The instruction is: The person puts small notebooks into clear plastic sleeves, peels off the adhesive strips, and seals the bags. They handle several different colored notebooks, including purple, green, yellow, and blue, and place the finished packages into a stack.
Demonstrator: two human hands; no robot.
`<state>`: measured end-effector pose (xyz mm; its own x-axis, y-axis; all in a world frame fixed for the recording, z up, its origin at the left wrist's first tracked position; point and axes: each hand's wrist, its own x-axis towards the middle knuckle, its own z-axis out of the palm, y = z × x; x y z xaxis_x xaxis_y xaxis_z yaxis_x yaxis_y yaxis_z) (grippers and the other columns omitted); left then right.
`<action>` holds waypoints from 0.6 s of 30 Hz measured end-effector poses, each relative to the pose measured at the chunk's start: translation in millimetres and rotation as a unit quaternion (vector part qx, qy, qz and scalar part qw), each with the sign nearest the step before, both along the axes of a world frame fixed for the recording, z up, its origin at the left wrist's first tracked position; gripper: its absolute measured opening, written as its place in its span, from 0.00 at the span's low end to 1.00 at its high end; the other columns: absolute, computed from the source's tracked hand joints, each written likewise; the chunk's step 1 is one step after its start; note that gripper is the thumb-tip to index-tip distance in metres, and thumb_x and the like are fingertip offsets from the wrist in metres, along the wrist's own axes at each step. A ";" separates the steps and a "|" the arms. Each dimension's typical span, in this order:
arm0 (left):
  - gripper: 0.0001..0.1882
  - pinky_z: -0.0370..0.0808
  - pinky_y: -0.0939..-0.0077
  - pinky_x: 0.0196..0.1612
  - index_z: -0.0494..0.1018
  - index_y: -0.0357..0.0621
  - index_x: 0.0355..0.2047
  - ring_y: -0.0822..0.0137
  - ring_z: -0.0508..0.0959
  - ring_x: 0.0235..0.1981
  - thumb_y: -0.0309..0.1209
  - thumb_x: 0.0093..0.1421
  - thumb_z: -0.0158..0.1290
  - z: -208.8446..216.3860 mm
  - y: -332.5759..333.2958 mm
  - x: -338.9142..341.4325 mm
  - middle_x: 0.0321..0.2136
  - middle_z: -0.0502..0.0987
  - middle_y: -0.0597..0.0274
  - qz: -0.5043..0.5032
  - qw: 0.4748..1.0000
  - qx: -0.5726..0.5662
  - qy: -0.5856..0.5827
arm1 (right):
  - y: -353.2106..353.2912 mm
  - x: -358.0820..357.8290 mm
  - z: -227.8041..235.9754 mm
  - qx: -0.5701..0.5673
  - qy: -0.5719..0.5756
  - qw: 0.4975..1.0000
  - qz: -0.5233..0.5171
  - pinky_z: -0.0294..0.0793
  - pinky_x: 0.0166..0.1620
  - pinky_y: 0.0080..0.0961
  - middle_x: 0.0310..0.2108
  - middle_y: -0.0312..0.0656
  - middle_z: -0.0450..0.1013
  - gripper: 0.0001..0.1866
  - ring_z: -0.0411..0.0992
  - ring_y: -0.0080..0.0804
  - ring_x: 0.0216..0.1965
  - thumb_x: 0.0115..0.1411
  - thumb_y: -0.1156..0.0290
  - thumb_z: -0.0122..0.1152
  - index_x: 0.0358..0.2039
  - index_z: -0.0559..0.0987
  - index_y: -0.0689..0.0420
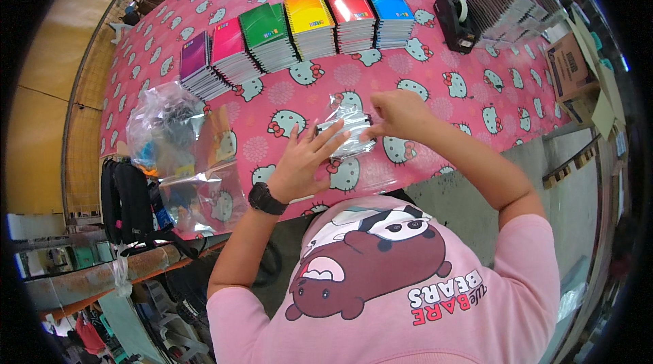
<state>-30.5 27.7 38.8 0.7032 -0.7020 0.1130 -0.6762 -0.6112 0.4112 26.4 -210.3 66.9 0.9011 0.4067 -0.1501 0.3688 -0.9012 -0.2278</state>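
A small bundle of spiral notebooks in clear plastic lies near the front edge of the table. Over its left side my left hand rests with fingers spread, the fingertips touching the plastic. My right hand is at the bundle's right end, its fingers curled in and its thumb side close to the black binding. What those curled fingers hold, if anything, is hidden. A loose flap of clear plastic sticks up from the bundle's far side.
Behind the bundle stands a row of notebook stacks, from purple to blue. Clear plastic bags lie at left. A black tape dispenser, wrapped notebook piles and a cardboard box are at right. The tablecloth is pink and patterned.
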 end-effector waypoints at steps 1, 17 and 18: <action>0.40 0.52 0.43 0.57 0.65 0.62 0.54 0.46 0.60 0.57 0.28 0.36 0.60 -8.8 -2.1 -0.5 0.62 0.54 0.62 0.031 0.998 -0.031 -0.047 | -15.8 -1.1 -2.7 0.069 0.010 0.997 0.040 0.69 0.33 0.33 0.25 0.41 0.72 0.23 0.71 0.41 0.30 0.36 0.54 0.72 0.28 0.76 0.56; 0.24 0.60 0.64 0.55 0.73 0.44 0.45 0.60 0.70 0.50 0.32 0.46 0.62 5.3 -33.2 1.5 0.46 0.73 0.57 0.227 0.882 -0.406 -0.075 | -1.4 7.8 -48.6 0.407 0.033 0.909 -0.080 0.66 0.36 0.27 0.28 0.39 0.71 0.10 0.68 0.31 0.34 0.50 0.64 0.64 0.28 0.79 0.57; 0.24 0.60 0.64 0.55 0.73 0.44 0.45 0.60 0.70 0.50 0.32 0.46 0.62 -1.9 -26.1 5.8 0.46 0.73 0.57 0.227 0.882 -0.405 -0.078 | 1.0 12.1 -59.6 0.370 0.216 0.896 -0.116 0.67 0.37 0.26 0.27 0.39 0.72 0.11 0.69 0.30 0.34 0.50 0.62 0.64 0.28 0.79 0.57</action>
